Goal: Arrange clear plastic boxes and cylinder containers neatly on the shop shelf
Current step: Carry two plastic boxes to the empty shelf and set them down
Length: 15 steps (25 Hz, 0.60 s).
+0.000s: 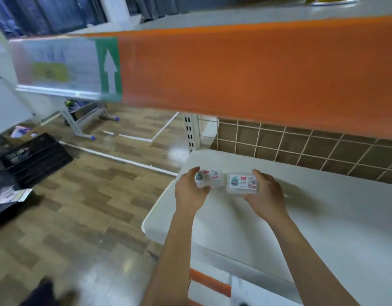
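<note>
1. Head view: two small clear plastic boxes sit low over the white shelf (323,208), one in each hand, close to the shelf's left end and well forward of the wire grid back panel (301,142).
2. The left hand (189,191) pinches the left box (209,178) across its left end, fingers curled over the far edge and thumb on the near edge.
3. The right hand (266,195) grips the right box (241,183) from its right side, fingertips on the far right corner and thumb under the near edge; both hands are closed on their loads, not spread.
4. The two boxes lie just beside each other with a narrow gap between them, labels facing up. Whether their bases touch the shelf I cannot tell.
5. Handling, as a judgement: each box looks light and rigid, held easily with a few fingers. Thin clear plastic like this is likely smooth and a little slippery, and the lid could pop if squeezed hard.
6. The best hold seems to be across the short ends or at the corners, where the walls are stiffest, rather than pressing on the flat labelled lid.
7. No cylinder containers are visible near either hand.
8. The orange shelf edge (257,69) hangs above the hands, so lifts should stay low.
</note>
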Available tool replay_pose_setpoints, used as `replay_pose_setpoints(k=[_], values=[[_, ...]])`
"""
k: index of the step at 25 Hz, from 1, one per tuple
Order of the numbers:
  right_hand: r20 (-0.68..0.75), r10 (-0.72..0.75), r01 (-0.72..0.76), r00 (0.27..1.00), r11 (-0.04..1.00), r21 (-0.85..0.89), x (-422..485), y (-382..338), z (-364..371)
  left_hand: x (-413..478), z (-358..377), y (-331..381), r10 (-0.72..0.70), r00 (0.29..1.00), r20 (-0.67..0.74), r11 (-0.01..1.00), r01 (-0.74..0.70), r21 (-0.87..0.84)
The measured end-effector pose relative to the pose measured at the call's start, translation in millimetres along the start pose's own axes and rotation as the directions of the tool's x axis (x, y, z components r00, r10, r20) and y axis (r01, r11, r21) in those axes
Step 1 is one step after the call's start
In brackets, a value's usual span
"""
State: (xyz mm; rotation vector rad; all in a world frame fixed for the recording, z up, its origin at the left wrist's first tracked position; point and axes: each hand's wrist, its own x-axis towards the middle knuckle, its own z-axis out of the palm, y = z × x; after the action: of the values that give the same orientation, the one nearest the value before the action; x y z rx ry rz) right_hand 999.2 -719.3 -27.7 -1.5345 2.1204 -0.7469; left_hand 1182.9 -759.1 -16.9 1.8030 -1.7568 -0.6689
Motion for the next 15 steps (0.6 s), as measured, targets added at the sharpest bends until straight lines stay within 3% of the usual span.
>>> replay_pose_setpoints(k=[10,15], values=[[-0.158,0.091,-0.11,0.983,0.988,-0.111,44,-27,32,75,-2,-11,0.224,0.971,0.082,0.971,-0.229,0.064],[-0.292,0.108,-0.136,0.95,0.987,-0.08,55,-43,44,88,8,-9,0.189,0.982,0.015,0.982,-0.189,0.002]])
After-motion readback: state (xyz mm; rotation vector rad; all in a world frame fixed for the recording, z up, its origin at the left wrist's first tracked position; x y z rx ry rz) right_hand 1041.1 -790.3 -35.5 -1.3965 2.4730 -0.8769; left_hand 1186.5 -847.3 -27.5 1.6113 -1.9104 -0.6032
